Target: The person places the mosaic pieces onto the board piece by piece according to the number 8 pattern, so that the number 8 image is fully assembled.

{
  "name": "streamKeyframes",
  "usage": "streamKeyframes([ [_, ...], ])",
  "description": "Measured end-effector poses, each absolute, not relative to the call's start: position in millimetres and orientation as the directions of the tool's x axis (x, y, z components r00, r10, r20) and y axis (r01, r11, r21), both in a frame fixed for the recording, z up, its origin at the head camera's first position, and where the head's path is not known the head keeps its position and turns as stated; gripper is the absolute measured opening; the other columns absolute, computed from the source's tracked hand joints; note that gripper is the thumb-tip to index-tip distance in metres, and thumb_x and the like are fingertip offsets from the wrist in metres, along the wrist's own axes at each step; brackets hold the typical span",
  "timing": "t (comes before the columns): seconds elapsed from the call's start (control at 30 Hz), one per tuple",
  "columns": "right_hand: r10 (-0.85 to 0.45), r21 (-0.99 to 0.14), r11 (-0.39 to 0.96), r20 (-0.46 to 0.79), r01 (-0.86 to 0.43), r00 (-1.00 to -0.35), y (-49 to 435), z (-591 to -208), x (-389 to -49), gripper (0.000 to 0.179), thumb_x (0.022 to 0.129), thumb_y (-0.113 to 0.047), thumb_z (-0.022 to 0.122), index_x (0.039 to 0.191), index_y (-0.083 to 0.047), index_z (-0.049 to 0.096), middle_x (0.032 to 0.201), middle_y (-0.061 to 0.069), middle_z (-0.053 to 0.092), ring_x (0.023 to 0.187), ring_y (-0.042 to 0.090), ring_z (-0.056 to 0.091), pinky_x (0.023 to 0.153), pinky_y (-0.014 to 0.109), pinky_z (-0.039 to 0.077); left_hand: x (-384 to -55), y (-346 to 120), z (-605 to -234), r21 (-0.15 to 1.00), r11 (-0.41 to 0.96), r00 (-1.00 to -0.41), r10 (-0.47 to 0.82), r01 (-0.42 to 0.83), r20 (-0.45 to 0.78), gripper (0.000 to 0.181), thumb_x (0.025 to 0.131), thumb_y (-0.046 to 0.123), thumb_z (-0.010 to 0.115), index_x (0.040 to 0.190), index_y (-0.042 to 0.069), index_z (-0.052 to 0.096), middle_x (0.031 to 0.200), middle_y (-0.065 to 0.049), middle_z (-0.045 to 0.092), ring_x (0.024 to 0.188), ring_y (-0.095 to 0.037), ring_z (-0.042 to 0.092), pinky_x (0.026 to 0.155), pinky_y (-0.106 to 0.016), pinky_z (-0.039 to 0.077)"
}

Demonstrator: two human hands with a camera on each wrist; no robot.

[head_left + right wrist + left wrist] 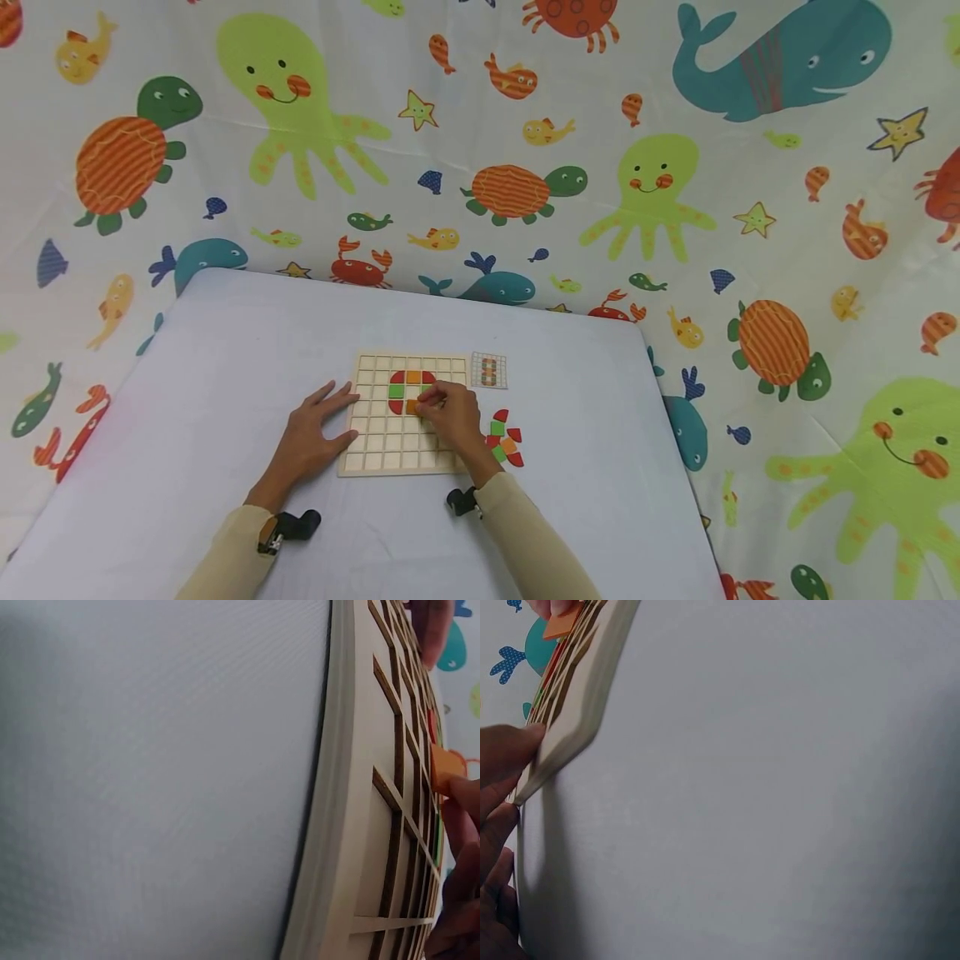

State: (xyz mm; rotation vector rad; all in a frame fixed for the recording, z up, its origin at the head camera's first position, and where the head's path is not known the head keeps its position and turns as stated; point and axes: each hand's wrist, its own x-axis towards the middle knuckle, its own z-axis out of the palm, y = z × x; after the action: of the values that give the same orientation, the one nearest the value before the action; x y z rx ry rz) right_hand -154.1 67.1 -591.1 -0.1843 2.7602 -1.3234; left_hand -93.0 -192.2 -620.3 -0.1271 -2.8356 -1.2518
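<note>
At the nine o'clock edge of a pale wooden grid board [372,460], the left hand [309,435] rested, fingers spread, thumb and fingertips touching the wood. The right hand [456,418] pinched an orange square tile [447,763] at six o'clock of a ring of red, green and orange pieces [396,391]. Toward four o'clock, loose coloured tiles [507,446] lay on the white tabletop [600,467]; a gridded card [489,371] lay at two.

The right hand [463,889] pinches an orange tile [445,766] at the gridded wooden board [341,802]; the left hand [434,628] is farther left.
</note>
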Motion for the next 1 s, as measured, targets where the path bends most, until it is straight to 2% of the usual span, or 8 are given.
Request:
streamKeyframes([
  [0.43,-0.133,-0.689,0.724,-0.080,-0.041,-0.988,59.2,-590.1,-155.1,0.005,0.091,-0.025,0.085,0.089,-0.024,0.081,0.078,-0.013,0.071,0.075,0.004,0.057,0.067,0.025,0.046,-93.4,-193.4,-621.7,0.736,0.671,-0.996,0.057,0.093,0.074,0.065,0.086,0.013,0.085,0.147,0.010,0.063,0.163,-0.018,0.051,0.155,-0.051,0.034,0.118,-0.078,0.030],
  [0.73,-0.130,-0.749,0.660,-0.039,-0.057,-0.991,76.1,-588.9,-152.9,0.011,0.088,-0.024,0.088,0.097,-0.023,0.082,0.081,-0.012,0.073,0.073,0.005,0.057,0.065,0.022,0.047,-93.3,-191.9,-618.8,0.738,0.666,-0.994,0.054,0.107,0.095,0.064,0.085,0.012,0.086,0.146,0.010,0.064,0.161,-0.018,0.053,0.155,-0.051,0.035,0.117,-0.078,0.031],
  [1.0,-0.110,-0.813,0.578,0.009,-0.071,-0.994,117.6,-587.0,-152.7,0.015,0.089,-0.018,0.086,0.103,-0.019,0.082,0.085,-0.005,0.075,0.071,0.010,0.056,0.061,0.022,0.047,-93.6,-190.8,-620.9,0.734,0.668,-0.992,0.053,0.118,0.112,0.064,0.084,0.012,0.086,0.145,0.010,0.065,0.160,-0.018,0.054,0.154,-0.051,0.036,0.116,-0.079,0.031],
])
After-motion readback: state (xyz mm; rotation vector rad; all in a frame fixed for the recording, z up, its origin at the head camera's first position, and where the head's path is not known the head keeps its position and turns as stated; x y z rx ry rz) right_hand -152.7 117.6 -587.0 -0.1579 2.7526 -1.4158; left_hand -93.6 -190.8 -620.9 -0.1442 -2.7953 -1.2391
